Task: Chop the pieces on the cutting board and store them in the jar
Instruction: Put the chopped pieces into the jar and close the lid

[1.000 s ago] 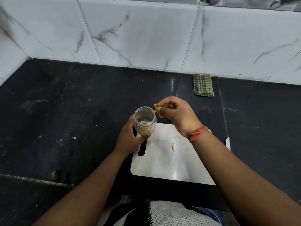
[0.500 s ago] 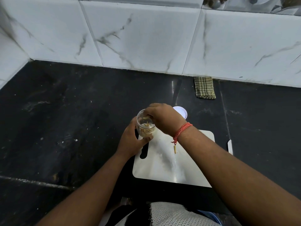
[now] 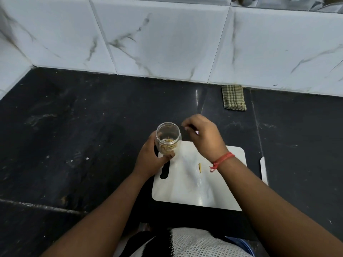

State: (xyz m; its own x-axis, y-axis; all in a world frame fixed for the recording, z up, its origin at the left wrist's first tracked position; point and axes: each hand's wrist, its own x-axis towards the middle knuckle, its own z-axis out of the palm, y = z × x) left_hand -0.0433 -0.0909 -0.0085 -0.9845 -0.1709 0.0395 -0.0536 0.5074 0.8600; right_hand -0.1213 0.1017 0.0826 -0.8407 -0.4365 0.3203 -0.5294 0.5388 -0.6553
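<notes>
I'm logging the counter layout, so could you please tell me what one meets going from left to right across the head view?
Left hand → jar → loose piece on the cutting board → red wrist thread → checked cloth → knife at the board's right.

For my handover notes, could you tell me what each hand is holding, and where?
Left hand grips the jar around its lower body; right hand holds nothing.
</notes>
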